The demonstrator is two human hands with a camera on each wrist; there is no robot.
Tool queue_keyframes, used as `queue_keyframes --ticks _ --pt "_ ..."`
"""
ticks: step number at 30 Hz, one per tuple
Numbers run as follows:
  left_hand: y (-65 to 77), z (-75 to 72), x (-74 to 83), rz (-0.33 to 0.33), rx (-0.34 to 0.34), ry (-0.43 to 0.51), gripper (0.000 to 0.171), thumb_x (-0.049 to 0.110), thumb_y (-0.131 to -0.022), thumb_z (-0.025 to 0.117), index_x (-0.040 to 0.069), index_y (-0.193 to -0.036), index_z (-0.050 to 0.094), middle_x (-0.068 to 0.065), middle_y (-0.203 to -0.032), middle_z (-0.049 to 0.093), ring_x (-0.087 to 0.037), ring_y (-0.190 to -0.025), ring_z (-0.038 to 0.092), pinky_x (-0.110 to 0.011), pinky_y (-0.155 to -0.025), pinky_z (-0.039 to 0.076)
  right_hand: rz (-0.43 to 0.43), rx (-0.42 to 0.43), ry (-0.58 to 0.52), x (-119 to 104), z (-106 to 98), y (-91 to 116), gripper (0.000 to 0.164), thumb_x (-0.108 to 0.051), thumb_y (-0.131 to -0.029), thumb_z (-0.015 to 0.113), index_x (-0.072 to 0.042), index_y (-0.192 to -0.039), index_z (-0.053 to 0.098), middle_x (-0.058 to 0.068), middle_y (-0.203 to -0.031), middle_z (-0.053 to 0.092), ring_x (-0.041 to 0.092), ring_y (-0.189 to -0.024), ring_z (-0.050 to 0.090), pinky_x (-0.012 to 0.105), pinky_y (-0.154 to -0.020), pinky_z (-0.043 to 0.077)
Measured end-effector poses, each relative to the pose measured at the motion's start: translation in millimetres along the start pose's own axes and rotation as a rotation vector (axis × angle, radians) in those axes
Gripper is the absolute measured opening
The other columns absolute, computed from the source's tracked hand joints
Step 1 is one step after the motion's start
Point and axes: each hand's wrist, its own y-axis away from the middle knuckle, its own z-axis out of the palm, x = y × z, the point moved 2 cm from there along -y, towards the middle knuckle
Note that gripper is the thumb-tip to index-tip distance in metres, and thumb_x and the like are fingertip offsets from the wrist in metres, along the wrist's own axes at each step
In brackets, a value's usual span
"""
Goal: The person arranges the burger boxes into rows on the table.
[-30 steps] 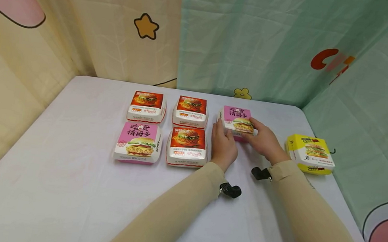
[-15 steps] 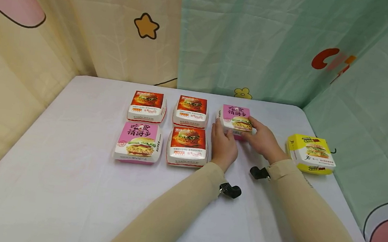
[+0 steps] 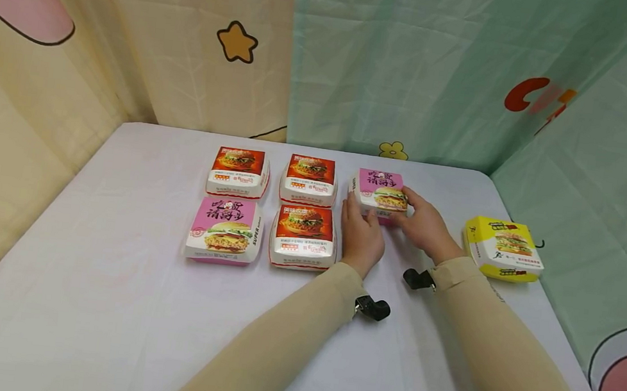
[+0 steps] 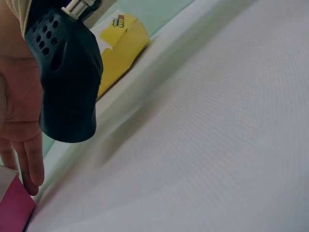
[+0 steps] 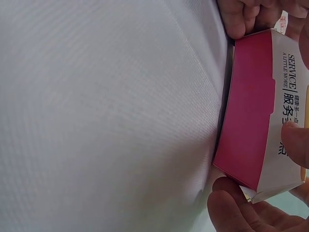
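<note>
A pink-and-white burger box (image 3: 379, 187) stands at the back right of the group, between both hands. The left hand (image 3: 362, 238) grips its left front corner, fingers along the left side and thumb at the front. At its right front corner the right hand (image 3: 426, 226) holds on, with the thumb (image 5: 295, 139) pressed to the printed front face and fingers along the side. In the right wrist view the box's dark pink lower wall (image 5: 248, 106) rests close to the cloth. Just left of it sit red-and-white burger boxes (image 3: 309, 179).
Another pink burger box (image 3: 223, 230) and more red-and-white boxes form two rows on the white table (image 3: 104, 301). A yellow-and-white burger box (image 3: 503, 249) lies near the right edge, beside the right forearm. Printed curtains (image 3: 399, 57) surround the table.
The held pink box has shifted slightly left and back, with the right hand following it. The left hand has hardly moved, and the other boxes keep their places.
</note>
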Motion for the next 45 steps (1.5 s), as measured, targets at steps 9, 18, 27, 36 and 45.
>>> queue_keyframes --ticks 9,18,27,36,45 --pt "0.3 -0.2 0.3 -0.029 -0.005 0.021 0.066 0.028 -0.113 0.046 0.017 -0.17 0.013 -0.004 -0.177 0.018 -0.02 -0.164 0.018 -0.041 -0.132 0.021 0.003 0.002 -0.014 -0.8 0.9 1.2 0.078 -0.027 -0.107 0.061 -0.021 -0.171 0.016 0.015 -0.175 0.024 0.044 -0.161 0.019 0.065 -0.128 0.02" --pt "-0.4 -0.9 0.0 -0.012 0.031 0.028 0.06 0.026 -0.113 0.047 0.018 -0.168 0.025 -0.003 -0.174 0.028 -0.018 -0.161 0.026 -0.041 -0.132 0.025 -0.007 0.002 -0.006 -0.4 0.7 1.9 0.077 -0.028 -0.107 0.061 -0.022 -0.17 0.018 0.015 -0.174 0.025 0.044 -0.16 0.021 0.065 -0.128 0.021" --pt "1.0 -1.0 -0.7 0.008 0.086 0.023 0.051 0.023 -0.112 0.049 0.023 -0.162 0.04 -0.008 -0.169 0.036 -0.022 -0.158 0.033 -0.042 -0.13 0.029 -0.003 0.003 0.008 -0.2 1.4 2.1 0.073 -0.029 -0.108 0.06 -0.023 -0.17 0.022 0.014 -0.174 0.027 0.044 -0.16 0.023 0.064 -0.127 0.022" --pt "0.8 -0.6 0.2 0.008 0.135 0.046 0.045 0.022 -0.112 0.051 0.022 -0.157 0.047 -0.008 -0.162 0.042 -0.021 -0.15 0.041 -0.041 -0.127 0.036 -0.013 0.011 0.013 -0.5 -0.3 4.2 0.072 -0.027 -0.107 0.061 -0.023 -0.169 0.024 0.015 -0.174 0.028 0.044 -0.16 0.024 0.064 -0.127 0.023" --pt "1.3 -0.5 0.4 -0.005 0.116 0.049 0.05 0.024 -0.112 0.05 0.022 -0.162 0.041 -0.008 -0.166 0.037 -0.02 -0.154 0.037 -0.04 -0.128 0.033 -0.01 0.013 -0.009 -2.1 0.4 4.6 0.069 -0.026 -0.108 0.059 -0.023 -0.169 0.026 0.014 -0.173 0.029 0.043 -0.158 0.027 0.064 -0.127 0.025"
